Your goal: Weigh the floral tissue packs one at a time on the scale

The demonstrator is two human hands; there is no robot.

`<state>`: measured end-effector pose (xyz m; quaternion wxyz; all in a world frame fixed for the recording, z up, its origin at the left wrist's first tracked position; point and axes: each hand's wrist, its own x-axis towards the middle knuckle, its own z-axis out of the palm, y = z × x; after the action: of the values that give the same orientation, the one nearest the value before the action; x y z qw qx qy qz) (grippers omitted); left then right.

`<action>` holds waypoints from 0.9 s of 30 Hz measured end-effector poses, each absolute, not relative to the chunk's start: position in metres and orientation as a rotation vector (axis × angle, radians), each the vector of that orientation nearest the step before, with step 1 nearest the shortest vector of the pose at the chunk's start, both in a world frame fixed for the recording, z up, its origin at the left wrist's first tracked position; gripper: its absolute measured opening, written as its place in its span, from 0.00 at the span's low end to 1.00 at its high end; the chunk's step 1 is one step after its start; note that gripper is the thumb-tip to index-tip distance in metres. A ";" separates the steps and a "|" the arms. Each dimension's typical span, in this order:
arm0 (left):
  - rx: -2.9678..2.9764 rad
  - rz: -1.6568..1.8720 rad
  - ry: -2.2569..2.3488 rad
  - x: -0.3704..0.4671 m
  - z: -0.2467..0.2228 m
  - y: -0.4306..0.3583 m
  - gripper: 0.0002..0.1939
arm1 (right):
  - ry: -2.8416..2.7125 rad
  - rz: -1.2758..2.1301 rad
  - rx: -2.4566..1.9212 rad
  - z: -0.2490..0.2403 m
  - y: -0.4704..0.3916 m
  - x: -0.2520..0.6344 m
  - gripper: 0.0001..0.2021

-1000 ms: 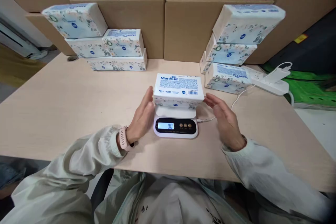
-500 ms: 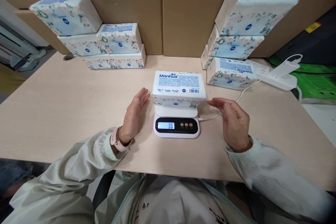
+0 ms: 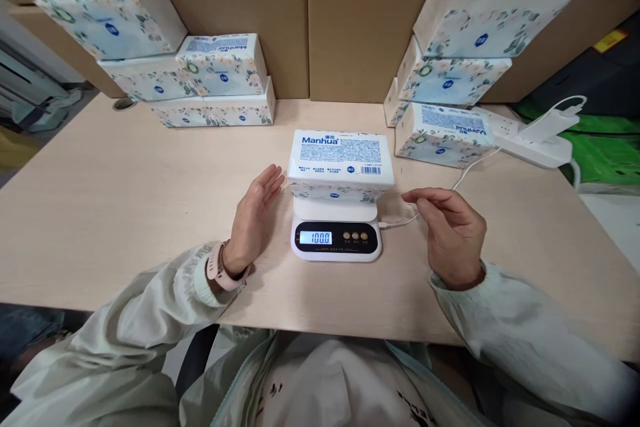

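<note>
A Manhua tissue pack [image 3: 341,159] lies on the white scale [image 3: 335,255] at the middle of the counter [image 3: 125,200]; the display [image 3: 316,238] reads 100.0. At 8 o'clock from the pack, the left hand [image 3: 250,223] has its grip wide and empty, just beside it. At 4 o'clock, the right hand [image 3: 453,233] curls near it, grip narrow and empty. Tissue piles stand at 10 o'clock (left pile [image 3: 165,80]) and 2 o'clock (right pile [image 3: 455,80]).
</note>
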<state>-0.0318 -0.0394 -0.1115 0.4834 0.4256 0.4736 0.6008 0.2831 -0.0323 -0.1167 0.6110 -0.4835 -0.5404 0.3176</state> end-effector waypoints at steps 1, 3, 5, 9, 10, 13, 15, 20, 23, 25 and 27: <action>1.030 1.467 1.152 -0.032 -0.112 -0.039 0.30 | -1.250 0.736 -1.113 -0.117 -0.032 0.283 0.06; 1.017 1.473 1.148 -0.032 -0.112 -0.039 0.29 | -1.253 0.730 -1.111 -0.116 -0.033 0.283 0.05; 1.014 1.475 1.144 -0.032 -0.111 -0.039 0.29 | -1.258 0.724 -1.111 -0.116 -0.033 0.283 0.05; 1.015 1.483 1.140 -0.032 -0.112 -0.039 0.28 | -1.262 0.753 -1.095 -0.116 -0.033 0.283 0.04; 1.010 1.486 1.138 -0.032 -0.112 -0.039 0.28 | -1.262 0.763 -1.093 -0.117 -0.033 0.284 0.04; 1.000 1.491 1.130 -0.032 -0.112 -0.039 0.28 | -1.267 0.781 -1.100 -0.117 -0.034 0.284 0.04; 0.998 1.490 1.131 -0.032 -0.112 -0.039 0.27 | -1.273 0.784 -1.105 -0.117 -0.034 0.284 0.04; 1.022 1.465 1.145 -0.032 -0.111 -0.040 0.26 | -1.286 0.761 -1.140 -0.114 -0.034 0.282 0.07; 1.045 1.457 1.152 -0.031 -0.112 -0.041 0.27 | -1.284 0.753 -1.154 -0.115 -0.035 0.282 0.07; 1.046 1.456 1.154 -0.032 -0.112 -0.040 0.27 | -1.282 0.756 -1.144 -0.116 -0.035 0.283 0.06; 1.059 1.459 1.169 -0.036 -0.109 -0.038 0.28 | -1.302 0.793 -1.125 -0.115 -0.034 0.284 0.08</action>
<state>-0.0357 -0.0381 -0.1085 0.4763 0.4335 0.4782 0.5972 0.2840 -0.0337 -0.1153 0.5838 -0.4821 -0.5579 0.3398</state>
